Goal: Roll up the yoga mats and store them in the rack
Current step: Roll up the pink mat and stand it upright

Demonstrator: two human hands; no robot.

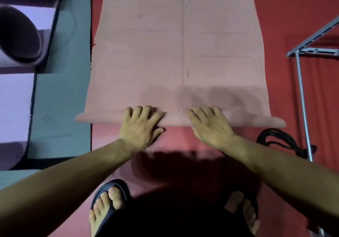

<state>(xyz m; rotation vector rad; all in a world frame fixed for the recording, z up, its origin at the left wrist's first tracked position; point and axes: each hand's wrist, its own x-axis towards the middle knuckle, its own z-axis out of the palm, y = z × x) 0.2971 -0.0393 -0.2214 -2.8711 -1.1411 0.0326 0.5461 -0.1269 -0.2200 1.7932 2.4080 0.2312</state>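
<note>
— What were the hands doing?
— The left hand (pixel 141 125) and right hand (pixel 211 125) lay side by side on the roll (pixel 176 120), fingers curled over its top, at the near end of the pink mat (pixel 179 53).
— And under it?
— A red mat (pixel 286 7), with a teal mat (pixel 60 93) to the left. Two rolled purple mats (pixel 20 38) lay far left; one metal rack (pixel 302 82) stood to the right, a black cord (pixel 280 141) at its foot.
— Any writing?
— Only faint lines, nothing readable.
</note>
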